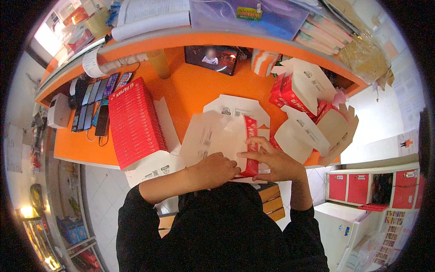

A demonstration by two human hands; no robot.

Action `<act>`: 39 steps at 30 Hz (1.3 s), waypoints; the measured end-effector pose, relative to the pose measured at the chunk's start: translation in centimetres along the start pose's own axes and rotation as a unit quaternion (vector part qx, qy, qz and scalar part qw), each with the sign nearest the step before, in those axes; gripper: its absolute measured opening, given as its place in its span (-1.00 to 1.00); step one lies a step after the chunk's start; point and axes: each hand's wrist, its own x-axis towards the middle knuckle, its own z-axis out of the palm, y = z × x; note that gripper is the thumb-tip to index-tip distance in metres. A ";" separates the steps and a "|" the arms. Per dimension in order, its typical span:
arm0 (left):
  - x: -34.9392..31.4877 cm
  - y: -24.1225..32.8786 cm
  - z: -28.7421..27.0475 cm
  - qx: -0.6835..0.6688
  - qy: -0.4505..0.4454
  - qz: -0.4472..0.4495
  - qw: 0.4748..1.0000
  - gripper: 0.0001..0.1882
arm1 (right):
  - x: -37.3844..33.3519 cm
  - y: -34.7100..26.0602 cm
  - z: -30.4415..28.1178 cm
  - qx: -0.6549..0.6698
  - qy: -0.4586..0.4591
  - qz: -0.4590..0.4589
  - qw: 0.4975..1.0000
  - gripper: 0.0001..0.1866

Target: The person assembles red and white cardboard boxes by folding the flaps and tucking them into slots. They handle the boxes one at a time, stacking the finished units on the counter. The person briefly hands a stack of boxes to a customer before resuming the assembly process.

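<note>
A partly folded red-and-white cardboard box lies before me at the table's near edge, its white inside facing up and one red side wall raised on the right. My left hand is closed, its curled fingers on the box's near edge; the fingertips are partly hidden. With bent fingers, my right hand grips the raised red wall, some of them reaching over onto the white inside. Behind the box is another white flat panel.
A tall stack of red flat boxes stands to the left, beside several phones. Folded boxes are piled at the right. A tablet leans at the back, under an orange shelf holding a clear purple bin.
</note>
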 end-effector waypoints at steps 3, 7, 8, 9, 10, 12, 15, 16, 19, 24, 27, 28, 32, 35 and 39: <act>-0.2 0.2 0.1 0.062 0.037 0.003 0.997 -0.81 | 0.0 1.4 1.3 -0.046 0.019 -0.068 0.996 -0.43; -0.2 -0.1 -0.7 0.121 0.074 -0.044 0.989 -0.69 | 0.2 1.9 1.5 -0.020 -0.053 0.040 0.998 -0.52; -0.4 -0.2 -1.1 0.094 0.137 -0.041 0.985 -0.62 | 0.1 1.8 1.4 0.005 -0.003 0.048 0.999 -0.51; -0.8 -0.2 -1.8 0.065 0.200 -0.037 0.977 -0.54 | -0.2 1.6 1.3 0.031 0.048 0.056 0.997 -0.50; -1.3 -0.1 -2.4 0.035 0.261 -0.035 0.964 -0.45 | -0.4 1.6 1.3 0.057 0.096 0.063 0.992 -0.49; -1.7 0.1 -3.0 0.066 0.300 -0.032 0.951 -0.30 | -0.8 2.1 1.5 0.123 0.158 0.060 0.978 -0.49; -1.3 0.2 -2.4 0.002 0.338 -0.014 0.941 -0.19 | -1.2 2.0 1.7 0.215 0.185 0.055 0.957 -0.48; -1.1 0.1 -2.1 -0.037 0.345 -0.007 0.938 -0.17 | -1.3 1.8 1.8 0.246 0.182 0.053 0.951 -0.47; -1.2 -0.4 -1.7 0.000 0.339 0.024 0.940 -0.20 | -1.1 0.8 1.3 0.194 0.197 0.028 0.961 -0.47; -1.9 1.4 -4.8 -0.127 0.449 0.096 0.879 -0.48 | -3.0 -0.5 2.3 0.035 0.310 0.037 0.950 -0.45; -3.6 2.5 -5.6 -0.370 0.499 0.227 0.750 -0.70 | -4.0 -1.7 4.1 -0.017 0.425 0.076 0.902 -0.47; -4.2 3.0 -5.8 -0.471 0.492 0.270 0.680 -0.76 | -4.1 -1.8 4.9 -0.028 0.462 0.096 0.881 -0.49; -3.9 5.3 -7.8 -0.565 0.449 0.416 0.554 -0.82 | -3.4 -0.8 7.3 -0.124 0.534 0.102 0.830 -0.49; -1.9 7.7 -9.6 -0.557 0.437 0.510 0.489 -0.86 | -3.5 -0.2 8.2 -0.101 0.531 0.127 0.832 -0.47; 0.0 9.1 -10.9 -0.542 0.443 0.567 0.433 -0.88 | -3.6 0.0 8.7 -0.088 0.530 0.142 0.832 -0.46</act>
